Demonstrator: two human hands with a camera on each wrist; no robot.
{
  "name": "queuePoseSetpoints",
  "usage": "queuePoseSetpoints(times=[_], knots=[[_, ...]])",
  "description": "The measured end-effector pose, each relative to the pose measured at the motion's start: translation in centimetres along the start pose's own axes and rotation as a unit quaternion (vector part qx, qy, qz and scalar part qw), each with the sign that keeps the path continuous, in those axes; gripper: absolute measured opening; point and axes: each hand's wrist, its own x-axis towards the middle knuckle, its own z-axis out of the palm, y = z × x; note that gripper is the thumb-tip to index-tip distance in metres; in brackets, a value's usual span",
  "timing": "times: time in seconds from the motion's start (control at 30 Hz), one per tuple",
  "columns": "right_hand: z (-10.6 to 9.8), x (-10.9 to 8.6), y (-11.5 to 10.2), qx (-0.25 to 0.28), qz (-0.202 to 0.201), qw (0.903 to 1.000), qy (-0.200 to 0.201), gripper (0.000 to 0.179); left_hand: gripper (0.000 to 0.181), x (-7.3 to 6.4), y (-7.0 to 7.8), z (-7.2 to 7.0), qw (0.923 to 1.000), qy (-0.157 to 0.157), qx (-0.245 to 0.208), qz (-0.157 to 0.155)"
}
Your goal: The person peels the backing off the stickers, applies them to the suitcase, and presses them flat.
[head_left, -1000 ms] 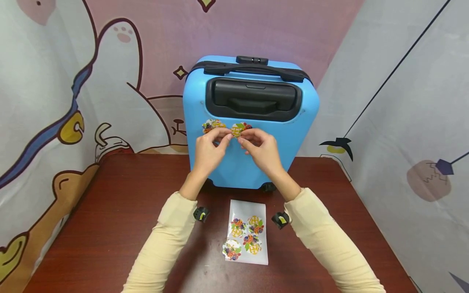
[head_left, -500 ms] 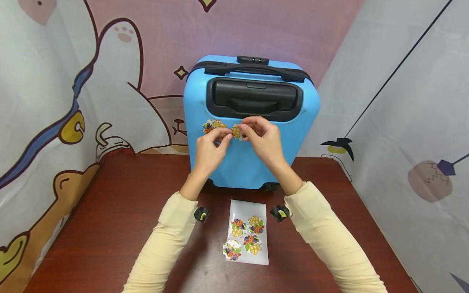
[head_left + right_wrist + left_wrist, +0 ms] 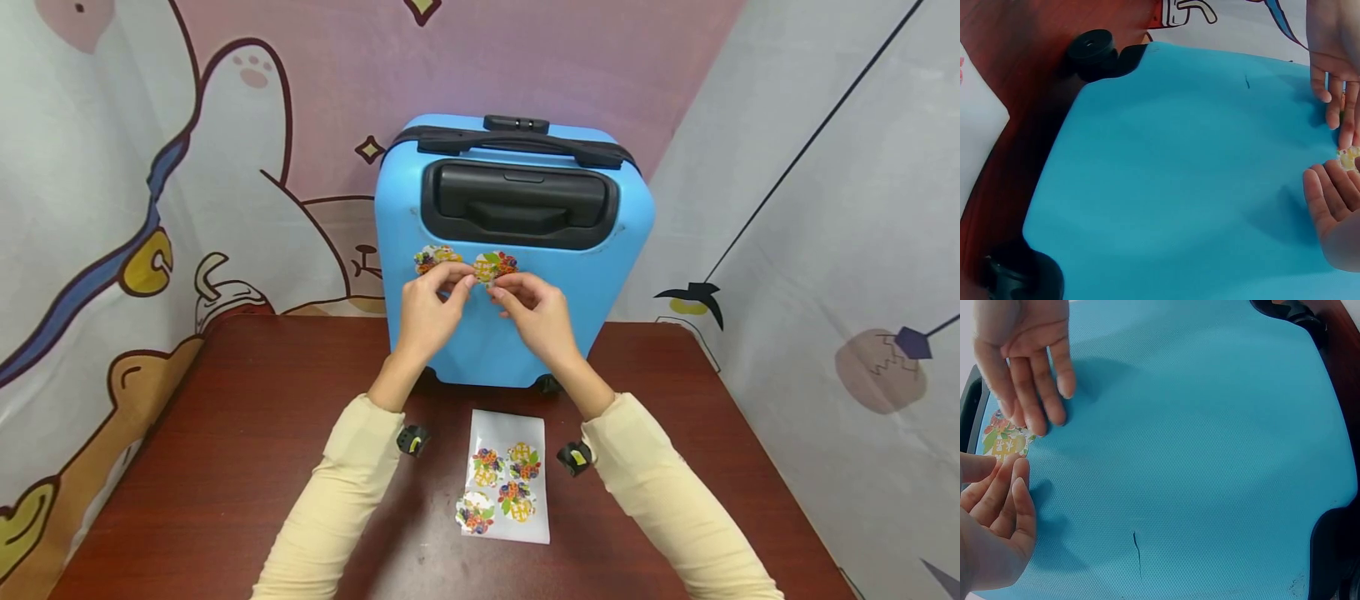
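A round fruit-print sticker (image 3: 497,265) lies against the front of the upright blue suitcase (image 3: 480,333), below its black handle recess. My left hand (image 3: 431,310) pinches the sticker's left edge between thumb and fingers; the left wrist view shows this left hand (image 3: 997,525) at the sticker's near side. My right hand (image 3: 537,317) has its thumb and index finger together at the sticker's lower right edge. In the right wrist view the right hand (image 3: 1338,206) faces the left hand (image 3: 1338,69) across the partly hidden sticker. A second fruit sticker (image 3: 435,257) is on the suitcase just to the left.
A white sticker sheet (image 3: 536,525) with several fruit stickers lies on the dark red-brown table (image 3: 262,442) before the suitcase. One sticker (image 3: 475,512) overhangs the sheet's left edge. A cartoon-print cloth (image 3: 570,58) hangs behind.
My right hand first rose and covered the sticker's right part, then came back down to its lower right edge, uncovering it. The left hand has stayed in place.
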Motion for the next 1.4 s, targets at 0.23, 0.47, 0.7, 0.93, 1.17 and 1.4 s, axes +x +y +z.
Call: queuePoseSetpoints(times=[0.23, 0.47, 0.7, 0.93, 1.17, 1.4], knots=[[0.0, 0.7, 2.0, 0.005, -0.001, 1.0, 0.0, 0.023, 0.014, 0.0, 0.0, 0.0, 1.0, 0.0, 0.003, -0.003], [-0.4, 1.5, 0.1, 0.011, -0.047, 0.9988, 0.009, 0.023, 0.014, -0.1, -0.1, -0.1, 0.9999, -0.003, 0.0, -0.011], [-0.7, 2.0, -1.1, 0.034, -0.075, 0.9965, 0.015, 0.021, 0.014, -0.1, -0.1, 0.0, 0.9999, -0.003, -0.001, -0.01], [-0.7, 1.6, -0.2, 0.025, -0.049, 0.9985, 0.003, 0.023, 0.014, -0.1, 0.0, 0.0, 0.9999, -0.003, -0.002, -0.011], [-0.6, 0.9, 1.3, 0.016, -0.023, 0.9995, -0.013, 0.024, 0.015, -0.1, 0.0, 0.0, 0.9999, -0.01, -0.001, -0.013], [-0.7, 0.6, 1.8, 0.02, -0.008, 0.9996, -0.018, 0.023, 0.015, -0.2, 0.1, -0.1, 0.9999, -0.011, -0.001, -0.012]])
